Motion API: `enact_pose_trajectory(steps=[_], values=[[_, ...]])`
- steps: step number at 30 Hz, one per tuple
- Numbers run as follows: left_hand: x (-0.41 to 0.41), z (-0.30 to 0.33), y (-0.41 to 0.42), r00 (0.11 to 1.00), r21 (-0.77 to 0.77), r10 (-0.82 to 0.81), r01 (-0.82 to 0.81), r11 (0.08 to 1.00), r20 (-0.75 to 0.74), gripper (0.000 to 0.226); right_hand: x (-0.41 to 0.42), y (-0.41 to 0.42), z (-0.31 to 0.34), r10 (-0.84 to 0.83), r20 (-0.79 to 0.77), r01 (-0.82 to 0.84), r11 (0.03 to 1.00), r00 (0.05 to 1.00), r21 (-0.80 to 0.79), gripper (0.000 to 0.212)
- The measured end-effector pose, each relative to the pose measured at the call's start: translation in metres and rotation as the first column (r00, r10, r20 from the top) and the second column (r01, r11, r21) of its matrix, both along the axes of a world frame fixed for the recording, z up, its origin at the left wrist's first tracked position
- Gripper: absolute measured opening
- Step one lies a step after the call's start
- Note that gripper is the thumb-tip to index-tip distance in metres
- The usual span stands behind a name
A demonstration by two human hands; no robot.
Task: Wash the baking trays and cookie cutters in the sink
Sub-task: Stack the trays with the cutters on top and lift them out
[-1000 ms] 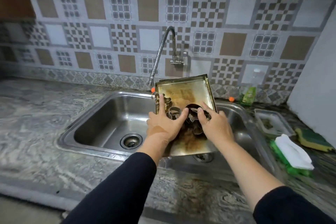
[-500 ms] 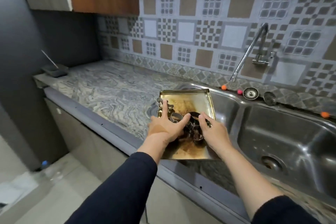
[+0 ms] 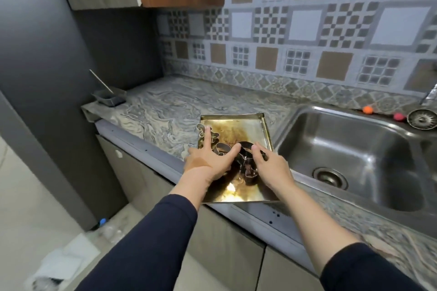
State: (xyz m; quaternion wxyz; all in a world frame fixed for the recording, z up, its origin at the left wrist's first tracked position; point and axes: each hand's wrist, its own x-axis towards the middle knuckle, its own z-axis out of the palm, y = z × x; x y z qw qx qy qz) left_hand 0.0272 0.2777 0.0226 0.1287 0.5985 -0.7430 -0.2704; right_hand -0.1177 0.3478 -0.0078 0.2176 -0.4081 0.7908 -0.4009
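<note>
A stained, golden baking tray (image 3: 238, 130) hangs level over the marbled countertop (image 3: 165, 111), just left of the sink (image 3: 331, 130). Its near edge sticks out past the counter's front. Several metal cookie cutters (image 3: 248, 168) lie piled on the tray's near half. My left hand (image 3: 208, 163) grips the tray's left edge, with index finger and thumb lying on the cutters. The tray's right edge is held by my right hand (image 3: 272, 168), whose thumb rests on a dark round cutter. Fingers under the tray are hidden.
The steel sink has a drain (image 3: 329, 176); a strainer (image 3: 422, 119) and two small balls (image 3: 367, 109) sit on its back rim. A small black dish (image 3: 110, 98) stands at the counter's far left corner. A bottle (image 3: 102, 221) and white cloth (image 3: 66, 260) lie on the floor.
Both hands have carried the tray with its cutters leftward, from above the sink to over the counter left of it. The view has swung left with them; the grip looks unchanged.
</note>
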Motion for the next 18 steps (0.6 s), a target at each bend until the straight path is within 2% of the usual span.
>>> enact_pose_trajectory(steps=[7,18], values=[[-0.023,-0.001,-0.092,0.997,0.004,-0.072,0.072,0.997,0.012,0.102,-0.018,-0.081,-0.001,-0.05,0.001,0.05,0.999,0.999,-0.003,0.052],[-0.144,-0.007,-0.24,0.983,0.069,-0.182,0.18,0.981,0.021,0.106,-0.128,-0.214,-0.004,-0.152,-0.038,0.155,0.984,0.988,0.082,0.056]])
